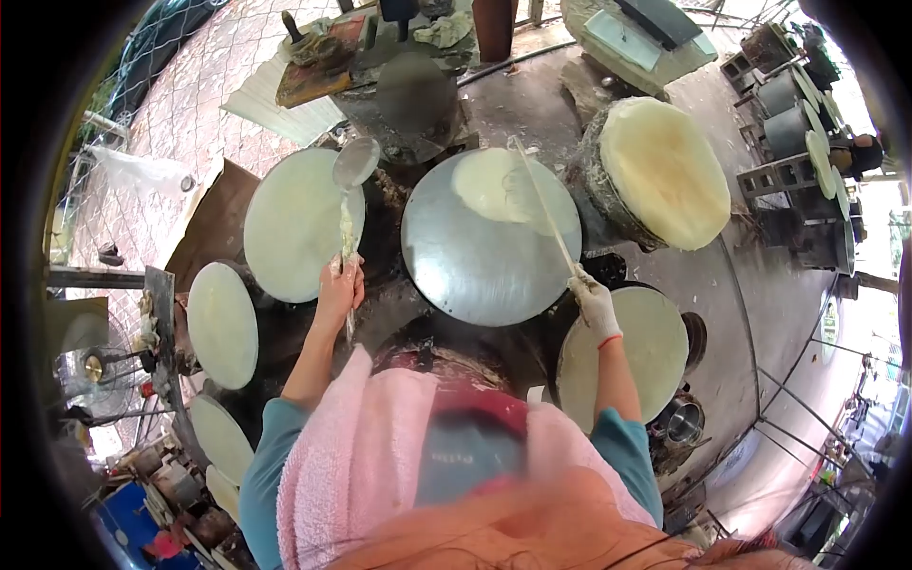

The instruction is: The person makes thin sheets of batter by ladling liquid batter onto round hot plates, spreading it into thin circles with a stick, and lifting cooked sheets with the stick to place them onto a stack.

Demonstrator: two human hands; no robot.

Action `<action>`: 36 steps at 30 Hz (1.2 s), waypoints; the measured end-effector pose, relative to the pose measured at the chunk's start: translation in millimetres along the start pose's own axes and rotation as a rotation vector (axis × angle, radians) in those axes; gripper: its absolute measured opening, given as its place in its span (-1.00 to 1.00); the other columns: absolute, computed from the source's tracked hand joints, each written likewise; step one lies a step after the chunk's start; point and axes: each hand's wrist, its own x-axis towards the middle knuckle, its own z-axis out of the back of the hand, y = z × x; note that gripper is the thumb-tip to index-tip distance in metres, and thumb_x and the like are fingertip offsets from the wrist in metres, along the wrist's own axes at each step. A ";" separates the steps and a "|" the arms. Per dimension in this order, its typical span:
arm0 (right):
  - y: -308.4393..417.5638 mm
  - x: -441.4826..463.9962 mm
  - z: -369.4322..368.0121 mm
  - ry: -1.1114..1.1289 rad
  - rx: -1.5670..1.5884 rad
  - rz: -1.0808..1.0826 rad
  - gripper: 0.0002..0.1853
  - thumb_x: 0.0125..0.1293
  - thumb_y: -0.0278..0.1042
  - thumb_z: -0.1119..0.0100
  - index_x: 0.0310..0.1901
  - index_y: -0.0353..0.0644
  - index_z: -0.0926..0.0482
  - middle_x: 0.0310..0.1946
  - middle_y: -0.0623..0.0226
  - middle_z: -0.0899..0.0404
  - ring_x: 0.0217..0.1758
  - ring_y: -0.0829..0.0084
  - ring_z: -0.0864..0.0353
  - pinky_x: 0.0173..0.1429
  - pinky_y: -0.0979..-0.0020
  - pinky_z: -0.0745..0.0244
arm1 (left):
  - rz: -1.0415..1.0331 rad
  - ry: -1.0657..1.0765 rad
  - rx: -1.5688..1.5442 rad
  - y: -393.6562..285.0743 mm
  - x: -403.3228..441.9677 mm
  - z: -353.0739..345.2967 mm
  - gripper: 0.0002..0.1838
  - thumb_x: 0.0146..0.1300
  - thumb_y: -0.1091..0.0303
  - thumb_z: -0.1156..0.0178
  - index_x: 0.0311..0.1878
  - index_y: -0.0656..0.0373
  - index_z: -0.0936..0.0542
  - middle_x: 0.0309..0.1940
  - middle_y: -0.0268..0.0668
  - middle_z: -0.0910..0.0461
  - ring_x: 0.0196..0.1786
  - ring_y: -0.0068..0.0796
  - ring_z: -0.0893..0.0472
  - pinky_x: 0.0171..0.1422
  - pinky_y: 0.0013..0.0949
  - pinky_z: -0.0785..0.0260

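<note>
My left hand (341, 285) is closed around the batter-crusted handle of a ladle (356, 162), whose round bowl is over the upper right edge of a pale round sheet (290, 228). In a white glove, my right hand (596, 306) grips a long thin batter spreader (546, 209). The spreader reaches across the round metal griddle (465, 275) in front of me. Its far end is at the pale batter (489, 180), which covers part of the griddle's upper area and has a streaked, uneven right side. The griddle's lower part is bare and shiny.
More round pale sheets lie around me: a yellowish one (665, 176) at upper right, one (641, 356) beneath my right forearm, another (222, 328) at left. A metal pot (682, 418) stands at lower right. Left of me is a fan (95, 369). Cinder blocks (779, 179) stand at far right.
</note>
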 end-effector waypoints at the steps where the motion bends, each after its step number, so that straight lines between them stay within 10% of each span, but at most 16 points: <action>1: 22.4 -3.5 -2.1 0.053 -0.093 -0.080 -0.57 0.35 -0.28 -0.15 0.25 -0.09 -0.48 -0.58 0.67 -0.37 -0.70 0.77 -0.22 -0.66 0.65 -0.09 | 0.003 -0.014 0.019 1.1 -2.5 0.9 -0.78 0.44 0.32 0.05 -0.22 0.32 -0.42 -0.64 -0.38 -0.30 -0.78 -0.62 -0.25 -0.72 -0.49 -0.03; 9: 13.1 4.1 1.8 0.217 -0.075 -0.015 -0.57 0.30 -0.39 -0.24 0.18 -0.29 -0.51 -0.25 0.57 -0.58 -0.42 0.84 -0.37 -0.36 0.74 -0.27 | 0.035 -0.039 0.103 15.8 -15.8 4.4 -0.78 0.43 0.31 0.04 -0.25 0.29 -0.43 -0.67 -0.36 -0.32 -0.81 -0.58 -0.26 -0.73 -0.47 -0.04; 14: 46.8 22.4 1.8 0.296 -0.240 -0.249 -0.58 0.34 -0.22 -0.20 0.21 -0.09 -0.51 -0.70 0.67 -0.27 -0.77 0.76 -0.11 -0.71 0.62 -0.01 | 0.056 -0.044 0.152 31.0 -17.6 5.5 -0.77 0.43 0.28 0.02 -0.28 0.26 -0.41 -0.68 -0.36 -0.32 -0.80 -0.58 -0.27 -0.73 -0.45 -0.04; 24: 33.7 67.4 30.5 0.258 -0.391 0.048 -0.55 0.31 -0.33 -0.21 0.21 -0.23 -0.51 -0.34 0.61 -0.52 -0.46 0.80 -0.29 -0.41 0.69 -0.21 | 0.130 -0.094 0.137 46.1 -23.6 13.3 -0.76 0.40 0.28 0.00 -0.38 0.18 -0.38 -0.70 -0.39 -0.31 -0.79 -0.57 -0.27 -0.71 -0.45 -0.07; 30: 60.4 17.4 2.0 0.487 -0.451 -0.290 -0.56 0.28 -0.30 -0.27 0.19 -0.18 -0.53 -0.46 0.62 -0.50 -0.58 0.80 -0.23 -0.53 0.68 -0.10 | 0.160 -0.116 0.121 60.7 -40.1 24.4 -0.78 0.35 0.30 -0.02 -0.40 0.17 -0.36 -0.71 -0.40 -0.29 -0.79 -0.57 -0.23 -0.70 -0.46 -0.07; 36: 56.2 71.3 17.4 0.285 -0.376 0.070 -0.60 0.31 -0.32 -0.20 0.15 -0.27 -0.55 -0.40 0.60 -0.53 -0.44 0.77 -0.35 -0.36 0.68 -0.28 | -0.043 -0.148 0.618 74.4 -18.2 34.2 -0.71 0.33 0.28 0.00 -0.39 0.34 -0.41 -0.57 0.01 -0.44 -0.44 0.03 -0.51 -0.32 -0.03 -0.29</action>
